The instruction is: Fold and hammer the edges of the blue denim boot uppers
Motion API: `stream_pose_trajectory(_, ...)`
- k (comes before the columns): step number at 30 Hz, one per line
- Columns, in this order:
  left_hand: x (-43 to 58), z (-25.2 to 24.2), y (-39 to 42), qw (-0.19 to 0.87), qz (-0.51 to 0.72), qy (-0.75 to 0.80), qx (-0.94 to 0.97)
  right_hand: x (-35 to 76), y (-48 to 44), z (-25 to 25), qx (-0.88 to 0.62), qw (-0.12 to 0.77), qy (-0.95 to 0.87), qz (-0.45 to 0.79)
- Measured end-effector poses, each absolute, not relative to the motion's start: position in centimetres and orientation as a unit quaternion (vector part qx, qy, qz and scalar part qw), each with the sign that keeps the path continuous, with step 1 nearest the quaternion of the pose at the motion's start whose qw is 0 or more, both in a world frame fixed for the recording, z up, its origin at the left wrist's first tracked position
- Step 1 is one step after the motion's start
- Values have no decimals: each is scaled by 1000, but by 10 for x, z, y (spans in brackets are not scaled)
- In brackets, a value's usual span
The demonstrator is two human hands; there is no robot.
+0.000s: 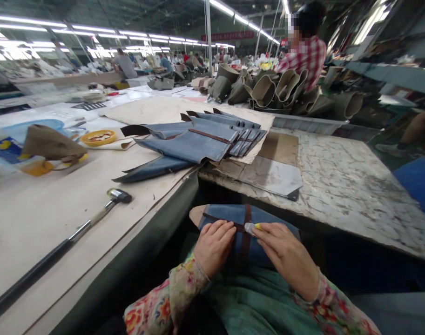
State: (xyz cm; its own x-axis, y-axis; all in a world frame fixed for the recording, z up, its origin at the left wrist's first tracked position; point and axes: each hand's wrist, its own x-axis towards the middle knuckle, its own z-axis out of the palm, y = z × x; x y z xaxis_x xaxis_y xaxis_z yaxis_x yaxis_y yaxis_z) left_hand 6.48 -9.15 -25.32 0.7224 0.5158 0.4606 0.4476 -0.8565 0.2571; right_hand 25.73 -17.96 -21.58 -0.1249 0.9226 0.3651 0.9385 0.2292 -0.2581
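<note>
**Straps in place, crossing under the fingers**

We're over the lap, where the blue piece (226,212) lies just below the edge of the worktop (345,174). Our left hand (215,246) rests on it, fingers close together at the brown straps (247,214); whether they grip, we can't tell. And here's our right hand (285,246), pinching a small clear-and-yellow thing (249,228) right by the crossing! How far along are we? Both straps already lie across the piece, so we judge that part done; the crossing looks in progress. Up on the worktop, a fanned pile of blue pieces (194,145) shows some straps too, but finished or waiting, we can't say. The hammer (119,196) lies unused.
</note>
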Motion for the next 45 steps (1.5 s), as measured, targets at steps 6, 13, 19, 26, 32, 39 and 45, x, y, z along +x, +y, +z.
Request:
stream_pose_trajectory(6,60,-252,-89,65,268,264,924,238,-163,-221,-588,245,-770,-31)
stream_pose_trajectory(13,47,-253,-78,53,275,280,918,224,-145,-230,-587,238,-774,-1)
stream_pose_trajectory(19,27,-254,-68,48,278,309,908,205,-126,-228,-579,235,-781,17)
stream_pose_trajectory(26,10,-257,-63,51,286,368,883,184,-104,-227,-557,224,-800,17)
stream_pose_trajectory(32,6,-259,-62,48,280,413,865,173,-92,-224,-555,207,-805,27)
stream_pose_trajectory(39,6,-256,-61,46,255,420,870,179,-107,-223,-555,222,-801,6)
stream_pose_trajectory(45,-34,-213,-48,-10,254,447,858,202,-134,-224,-557,238,-796,-11)
